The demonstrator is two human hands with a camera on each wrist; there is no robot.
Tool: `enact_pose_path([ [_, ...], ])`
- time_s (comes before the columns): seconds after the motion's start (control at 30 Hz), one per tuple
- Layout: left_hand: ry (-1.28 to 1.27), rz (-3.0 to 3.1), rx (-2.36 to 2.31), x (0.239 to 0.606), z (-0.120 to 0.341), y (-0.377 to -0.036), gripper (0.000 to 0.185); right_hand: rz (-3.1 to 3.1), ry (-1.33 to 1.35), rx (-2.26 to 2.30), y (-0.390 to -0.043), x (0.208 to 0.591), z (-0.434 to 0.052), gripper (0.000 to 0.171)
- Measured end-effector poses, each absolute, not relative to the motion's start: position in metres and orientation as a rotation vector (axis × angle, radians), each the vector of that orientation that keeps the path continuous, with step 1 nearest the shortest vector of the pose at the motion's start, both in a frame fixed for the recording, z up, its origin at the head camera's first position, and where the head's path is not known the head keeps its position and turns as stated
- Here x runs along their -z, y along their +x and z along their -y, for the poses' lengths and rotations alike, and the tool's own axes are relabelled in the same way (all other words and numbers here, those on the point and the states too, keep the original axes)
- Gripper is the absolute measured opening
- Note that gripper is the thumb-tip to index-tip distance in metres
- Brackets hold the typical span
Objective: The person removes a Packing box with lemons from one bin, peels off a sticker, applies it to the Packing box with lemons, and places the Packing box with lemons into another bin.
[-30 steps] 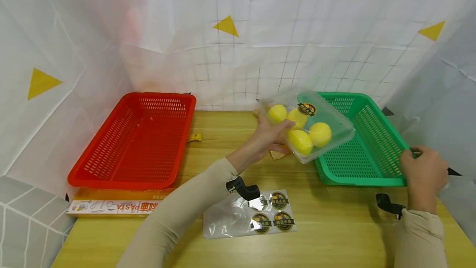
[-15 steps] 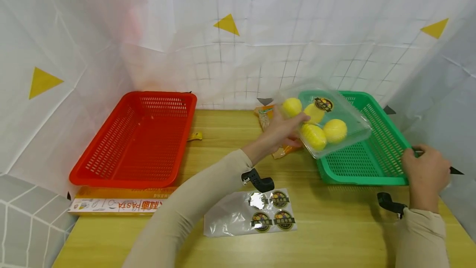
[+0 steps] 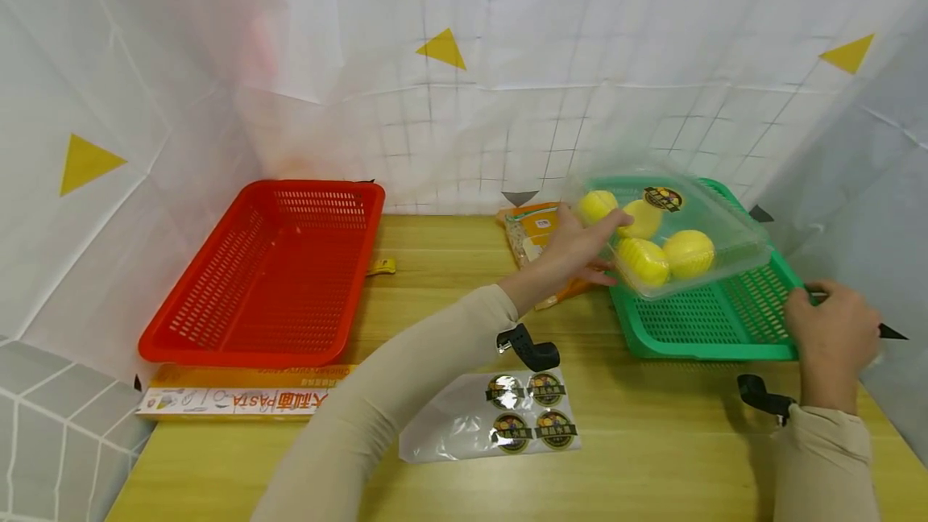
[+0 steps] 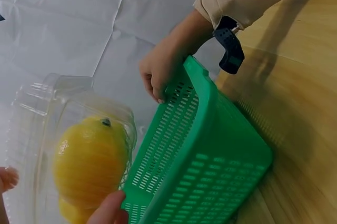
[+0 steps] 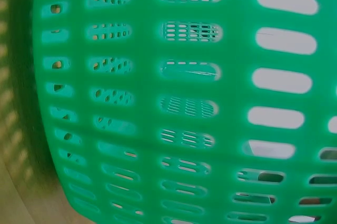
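- Head view shows the left hand (image 3: 580, 252) gripping the near-left edge of a clear plastic clamshell box (image 3: 670, 236), thumb on top and fingers underneath; the box is held in the air, over the green basket (image 3: 706, 321).
- Four yellow fruits (image 3: 687, 253) sit inside the box, and a round dark sticker (image 3: 663, 199) is on its lid.
- The right hand (image 3: 830, 333) has its fingers curled over the green basket's near-right rim, holding it; the basket rests on the wooden table (image 3: 652, 441).
- Left wrist view shows the same: the box with a yellow fruit (image 4: 89, 161) beside the basket's wall (image 4: 200, 171), and the other hand (image 4: 163, 69) gripping the rim.
- Right wrist view is filled by the basket's slotted green wall (image 5: 174, 103).
- An orange snack packet (image 3: 536, 236) lies on the table just behind the left hand.
- A red basket (image 3: 271, 272) stands at the table's left, well apart, with a pasta box (image 3: 232, 401) in front of it.
- A clear sheet of round stickers (image 3: 493, 421) lies near the table's front edge.
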State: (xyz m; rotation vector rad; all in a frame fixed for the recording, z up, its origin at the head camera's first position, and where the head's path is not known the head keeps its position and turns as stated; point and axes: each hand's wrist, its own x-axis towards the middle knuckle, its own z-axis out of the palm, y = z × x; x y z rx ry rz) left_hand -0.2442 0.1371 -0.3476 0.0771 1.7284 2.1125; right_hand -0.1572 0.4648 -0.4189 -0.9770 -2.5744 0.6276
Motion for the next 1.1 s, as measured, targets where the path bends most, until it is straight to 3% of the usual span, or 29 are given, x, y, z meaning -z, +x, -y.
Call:
enact_pose_path([
  [0.43, 0.178, -1.801, -1.995, 0.345, -0.157, -0.236, 0.081, 2.553, -0.992, -0.647, -0.153, 0.420, -0.463, 0.053],
  [0.67, 0.155, -1.929, -1.926, 0.345, -0.169, -0.237, 0.042, 2.571, -0.956, -0.644, -0.154, 0.419, -0.464, 0.053],
  [1.1, 0.138, -2.030, -1.831, 0.347, -0.183, -0.237, 0.040, 2.621, -0.906, -0.732, -0.152, 0.413, -0.470, 0.056],
])
